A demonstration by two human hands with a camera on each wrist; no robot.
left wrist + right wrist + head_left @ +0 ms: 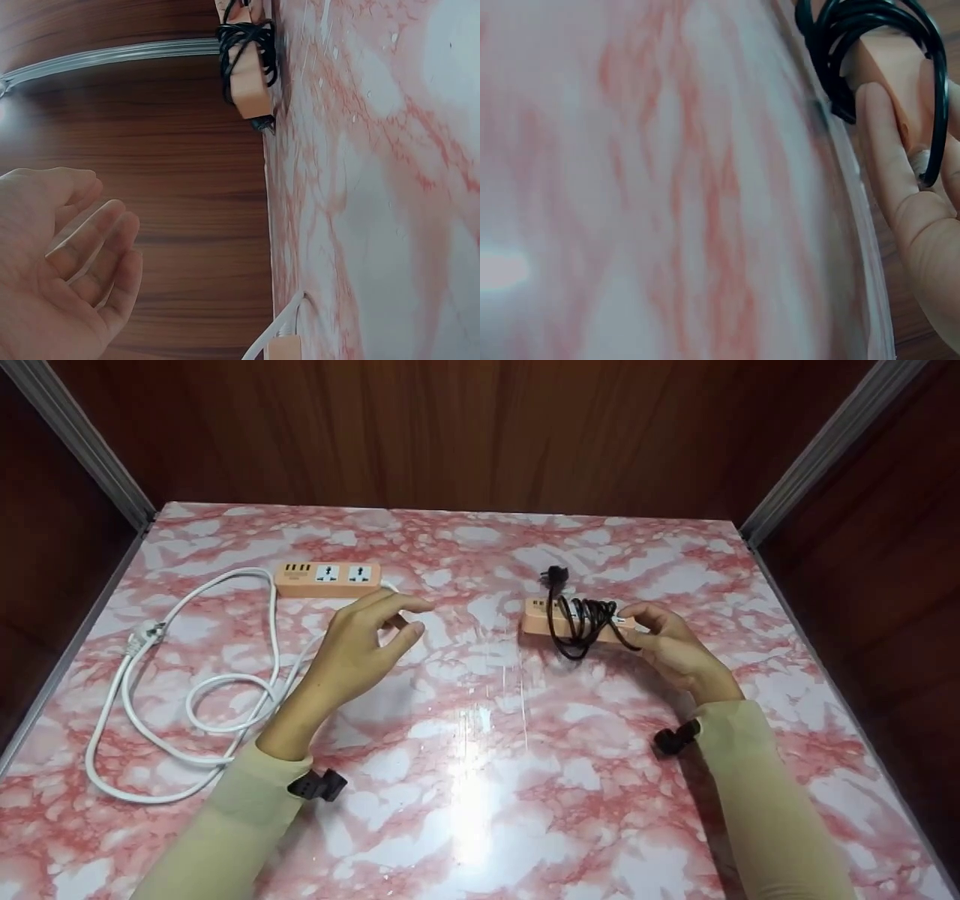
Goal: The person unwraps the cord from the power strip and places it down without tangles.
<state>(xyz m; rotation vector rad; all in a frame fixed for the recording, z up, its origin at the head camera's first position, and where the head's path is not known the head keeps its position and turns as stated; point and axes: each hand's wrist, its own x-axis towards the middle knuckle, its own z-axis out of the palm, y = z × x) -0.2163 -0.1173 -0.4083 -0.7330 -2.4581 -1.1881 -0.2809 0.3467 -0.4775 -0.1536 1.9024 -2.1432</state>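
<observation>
My right hand (681, 651) grips the right end of an orange power strip (535, 624), thumb and fingers on either side of it. A black cable (592, 619) is wound in several loops around this strip, and its black plug (556, 576) sticks up at the far side. In the right wrist view, fingers (881, 131) lie along the strip's side beside the cable loops. My left hand (352, 649) holds nothing; its fingers are loosely bent above the table, just in front of a second orange power strip (330, 591), whose right end it overlaps in the head view.
From the second strip a white cable (274, 622) runs in wide loose loops over the left of the table, partly behind my left arm. Its white plug (142, 639) lies at the far left. Wooden panels (450, 435) enclose the back and sides of the marbled table (480, 825).
</observation>
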